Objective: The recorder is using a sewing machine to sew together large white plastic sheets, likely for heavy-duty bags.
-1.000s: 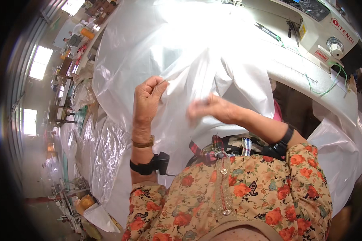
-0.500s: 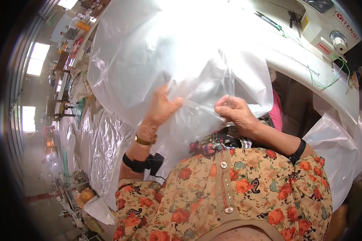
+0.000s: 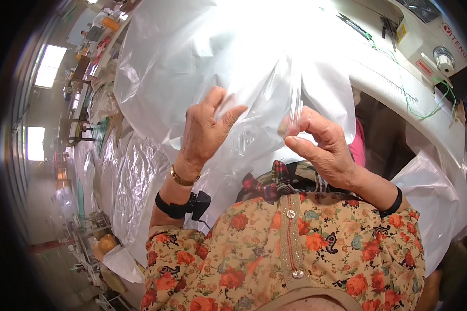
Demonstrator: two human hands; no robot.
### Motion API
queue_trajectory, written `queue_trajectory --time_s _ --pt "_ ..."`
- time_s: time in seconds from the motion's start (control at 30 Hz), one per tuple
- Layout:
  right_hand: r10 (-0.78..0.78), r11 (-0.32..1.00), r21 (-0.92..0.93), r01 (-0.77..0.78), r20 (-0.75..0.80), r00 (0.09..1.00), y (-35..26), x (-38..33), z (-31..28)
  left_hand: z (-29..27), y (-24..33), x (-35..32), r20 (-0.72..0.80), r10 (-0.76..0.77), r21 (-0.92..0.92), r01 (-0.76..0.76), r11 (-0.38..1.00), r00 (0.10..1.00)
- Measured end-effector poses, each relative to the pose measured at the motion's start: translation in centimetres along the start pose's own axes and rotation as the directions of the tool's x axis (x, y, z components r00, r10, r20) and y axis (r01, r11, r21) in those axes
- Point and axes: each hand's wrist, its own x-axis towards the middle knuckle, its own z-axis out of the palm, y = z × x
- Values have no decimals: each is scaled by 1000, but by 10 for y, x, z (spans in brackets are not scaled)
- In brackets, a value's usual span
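A large sheet of clear white plastic film (image 3: pixel 233 57) spreads over the work table in front of me. My left hand (image 3: pixel 205 129) grips a fold of it, fingers curled into the film. My right hand (image 3: pixel 316 142) pinches a raised edge of the same film between thumb and fingers, close to my chest. Both hands hold the film a little above my lap, about a hand's width apart. A black band with a small device sits on my left wrist (image 3: pixel 184 205), beside a gold bracelet.
A white sewing machine (image 3: pixel 425 41) with green thread stands at the upper right on a curved white table edge (image 3: pixel 399 88). More crumpled plastic film (image 3: pixel 124 181) hangs at my left. Work tables and orange objects (image 3: pixel 111 23) line the far left.
Both hands drew the film from the table toward my chest and came closer together. The right hand went from lying flat on the film to pinching its edge.
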Motion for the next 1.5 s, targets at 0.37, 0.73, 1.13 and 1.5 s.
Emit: queue_trajectory --time_s 0.37,0.73,1.13,1.5 --pt "278 910 -387 -149 301 912 4 26 25 19 17 -15 207 166 88 -187 978 964" --pt "28 747 -619 244 396 918 15 21 38 27 0 -33 382 -178 -554 379 741 907" --pt "-136 583 -609 537 579 804 15 18 25 46 -13 -22 368 -240 -623 430 653 898" --pt "-104 530 -734 -425 -554 826 52 -57 -78 23 14 -16 254 -323 -633 409 657 912"
